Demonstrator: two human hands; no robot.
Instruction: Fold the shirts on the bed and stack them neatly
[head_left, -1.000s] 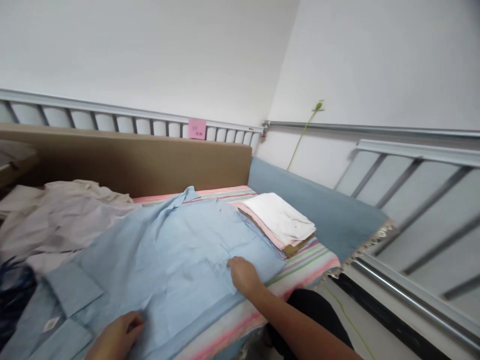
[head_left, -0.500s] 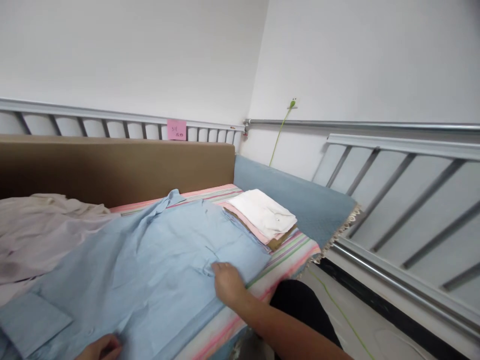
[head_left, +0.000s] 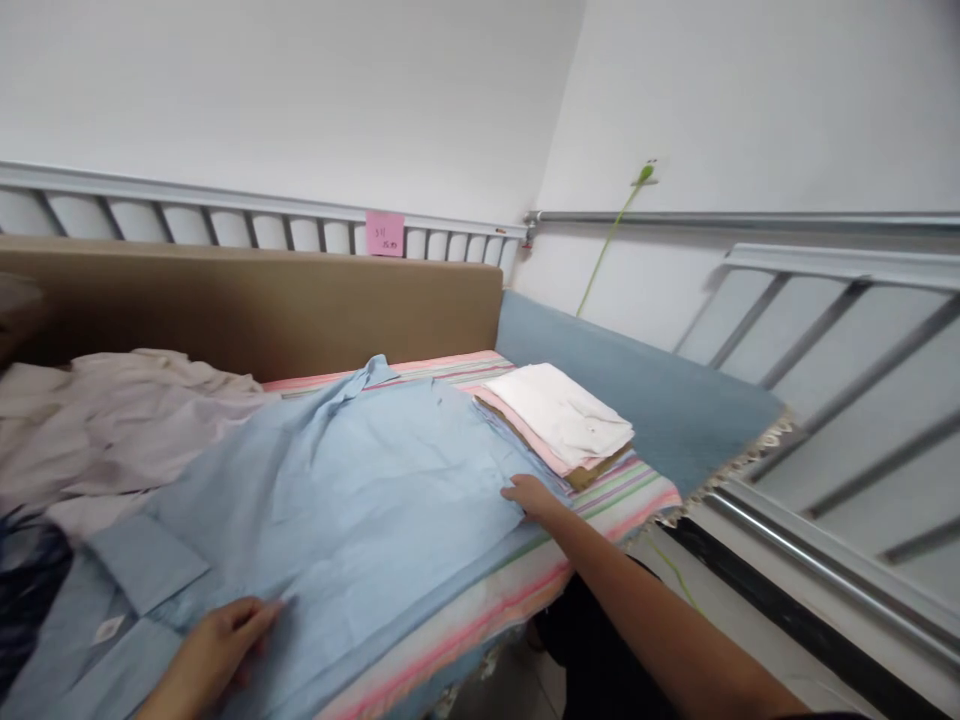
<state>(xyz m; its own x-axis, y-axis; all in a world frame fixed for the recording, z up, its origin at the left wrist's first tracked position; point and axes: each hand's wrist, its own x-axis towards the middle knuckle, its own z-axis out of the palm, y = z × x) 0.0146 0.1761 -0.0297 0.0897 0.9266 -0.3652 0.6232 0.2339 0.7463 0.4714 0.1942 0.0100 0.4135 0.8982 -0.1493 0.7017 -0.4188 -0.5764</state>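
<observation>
A light blue shirt [head_left: 352, 490] lies spread out, its collar [head_left: 150, 565] toward the lower left with a white label showing inside. My left hand [head_left: 229, 640] is closed near the collar end, thumb and forefinger pinching a bit of the shirt's front. Farther right, my right hand [head_left: 531, 497] has its fingers pinched on the shirt near the hem. Just beyond that hand sits a stack of folded clothes [head_left: 559, 415], white on top with pink, brown and blue layers beneath.
Rumpled pale clothes [head_left: 142, 420] lie at the left, with a dark garment [head_left: 30, 570] below them. A striped sheet [head_left: 510, 600] covers the surface. Behind stand a brown panel [head_left: 300, 310] and a railing with a pink note [head_left: 385, 235]. Blue fabric [head_left: 622, 380] drapes the right end.
My right hand has slid right along the shirt toward its hem, and the cloth there looks smoother. The left hand has come farther into view. The camera view has shifted somewhat.
</observation>
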